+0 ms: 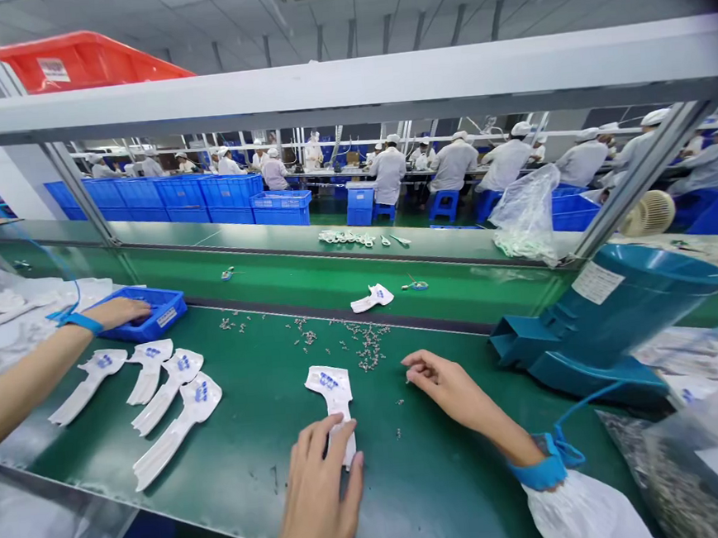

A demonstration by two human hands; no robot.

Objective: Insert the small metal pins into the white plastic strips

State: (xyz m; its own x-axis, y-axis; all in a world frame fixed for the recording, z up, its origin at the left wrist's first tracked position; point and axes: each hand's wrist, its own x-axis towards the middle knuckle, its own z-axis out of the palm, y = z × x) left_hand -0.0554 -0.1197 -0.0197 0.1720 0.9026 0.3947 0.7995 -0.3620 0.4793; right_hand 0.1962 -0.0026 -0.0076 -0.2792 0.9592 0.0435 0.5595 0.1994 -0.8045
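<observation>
Left hand (318,494) lay open on white paddle-shaped plastic part (331,387) near front edge of green table (249,452), pinning it; right hand (446,382) pinched at scattered small metal screws (369,349), grasp unclear.

Bright, even overhead light fills the hall; on the green mat (254,443) the left hand (319,504) casts only a faint, soft shadow, and the white part (329,385) it presses is sharp. Above the mat the shelf frame (344,84) splays with wide-angle distortion. Right of the mat the teal machine (599,316) smears with blur, the far corner darkened
</observation>
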